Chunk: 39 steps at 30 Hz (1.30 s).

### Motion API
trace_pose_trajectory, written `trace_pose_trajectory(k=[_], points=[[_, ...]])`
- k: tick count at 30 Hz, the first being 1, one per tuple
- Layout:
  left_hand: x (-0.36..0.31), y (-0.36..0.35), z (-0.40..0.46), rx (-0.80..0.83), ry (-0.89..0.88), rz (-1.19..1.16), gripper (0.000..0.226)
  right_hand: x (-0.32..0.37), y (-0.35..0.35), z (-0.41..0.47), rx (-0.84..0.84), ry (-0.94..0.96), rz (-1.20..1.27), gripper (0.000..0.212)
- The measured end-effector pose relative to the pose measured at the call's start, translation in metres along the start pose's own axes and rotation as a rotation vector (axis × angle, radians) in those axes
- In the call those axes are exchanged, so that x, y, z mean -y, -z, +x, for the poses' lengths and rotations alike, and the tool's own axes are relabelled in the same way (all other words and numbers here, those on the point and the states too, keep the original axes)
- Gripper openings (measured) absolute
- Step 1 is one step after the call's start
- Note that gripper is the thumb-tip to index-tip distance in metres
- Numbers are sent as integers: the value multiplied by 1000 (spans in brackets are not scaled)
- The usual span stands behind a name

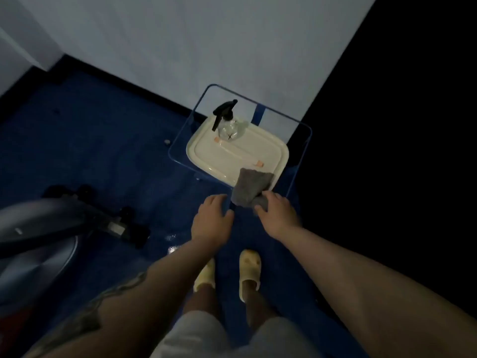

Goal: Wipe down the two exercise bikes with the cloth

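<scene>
A grey cloth (249, 186) lies over the near edge of a cream lid (237, 153) on a blue-framed stand. My right hand (278, 215) grips the cloth's near corner. My left hand (212, 220) hovers just left of the cloth with fingers apart, holding nothing. Part of one exercise bike (46, 228), grey with a black base bar, shows at the left edge. A second bike is not in view.
A clear spray bottle (227, 122) with a black trigger stands at the lid's far corner. The blue stand frame (304, 140) sits against a white wall. The floor is blue carpet (103, 140). My feet in yellow slippers (249, 275) stand below.
</scene>
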State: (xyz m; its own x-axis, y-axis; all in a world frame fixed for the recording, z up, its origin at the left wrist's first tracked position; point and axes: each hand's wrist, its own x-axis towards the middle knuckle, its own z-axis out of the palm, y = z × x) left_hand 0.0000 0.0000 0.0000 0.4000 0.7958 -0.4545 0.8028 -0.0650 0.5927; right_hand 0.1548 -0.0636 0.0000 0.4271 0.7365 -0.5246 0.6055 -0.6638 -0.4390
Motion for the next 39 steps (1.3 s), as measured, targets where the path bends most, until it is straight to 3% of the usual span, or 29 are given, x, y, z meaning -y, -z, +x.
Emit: trace_pose_trajectory(k=[8,13,21,28,31,34,39], points=[[22,-18,43,15,-14,-9,45,-5,-43,62,-28,8,-100,55],[34,-26,49,37,11,-45,44,-7,-56,80,-132,-30,-133,18],[32,-10,32,34,80,-109,42,2,-27,60,-204,34,-163,23],[16,55,-3,-144,36,-127,40,40,28,17,-294,408,-137,21],[13,87,-32,-271,55,-148,39,73,47,-3,-285,491,91,10],[14,118,-65,-424,97,-201,38,110,49,-25,-266,560,326,13],[31,166,-128,-658,126,-219,36,181,26,-72,-212,788,482,15]])
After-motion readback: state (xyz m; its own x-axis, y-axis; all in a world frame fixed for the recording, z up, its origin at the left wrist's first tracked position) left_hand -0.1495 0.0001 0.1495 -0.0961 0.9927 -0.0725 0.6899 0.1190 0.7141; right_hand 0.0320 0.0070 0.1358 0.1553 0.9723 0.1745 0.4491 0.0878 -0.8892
